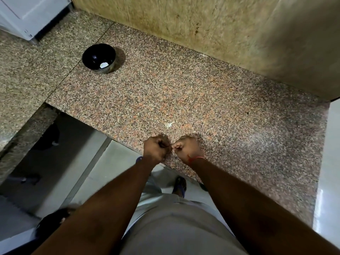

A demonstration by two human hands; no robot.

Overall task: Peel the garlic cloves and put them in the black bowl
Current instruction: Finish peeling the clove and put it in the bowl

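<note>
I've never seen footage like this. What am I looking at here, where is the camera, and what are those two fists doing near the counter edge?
There is no machine here: a person wears a wide-angle camera on the head, so this single picture looks down along both forearms. The left hand and the right hand, which has a red thread at the wrist, are curled and meet over the near edge of a speckled granite counter. Between their fingertips sits something small and pale; given the job, probably a garlic clove being peeled, though it is too small to tell for sure. Just beyond the hands lies a pale scrap, likely peeled skin. Further back on the left stands the black bowl with a white piece inside, likely a clove already peeled. A stone wall rises behind the counter.
</note>
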